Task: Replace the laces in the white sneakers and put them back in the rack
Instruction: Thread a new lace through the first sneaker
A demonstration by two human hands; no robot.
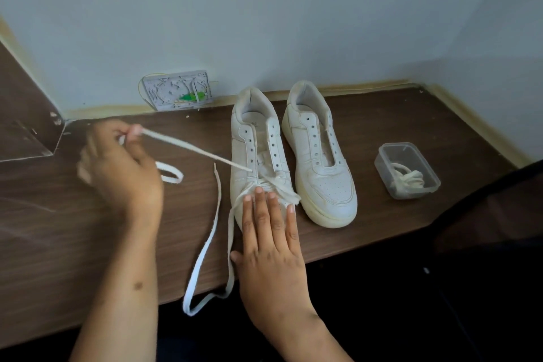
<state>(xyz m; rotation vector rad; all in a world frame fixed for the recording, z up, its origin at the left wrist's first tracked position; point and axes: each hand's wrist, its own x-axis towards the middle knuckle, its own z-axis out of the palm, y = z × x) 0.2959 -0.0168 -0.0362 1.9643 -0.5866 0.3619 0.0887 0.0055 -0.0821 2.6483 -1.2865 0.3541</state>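
Two white sneakers stand side by side on the brown table (367,214), toes toward me. The left sneaker (258,150) has a white lace (194,150) threaded through its lowest eyelets. My left hand (123,167) pinches one end of that lace and holds it taut, out to the left of the shoe. My right hand (270,238) lies flat with straight fingers on the left sneaker's toe. The lace's other end (211,244) trails in a long loop over the table's front edge. The right sneaker (320,156) has no lace.
A small clear plastic box (408,170) with a bundled white lace inside sits right of the shoes. A grey wall plate with wires (177,91) is set at the back wall. A dark shape (493,214) covers the right side.
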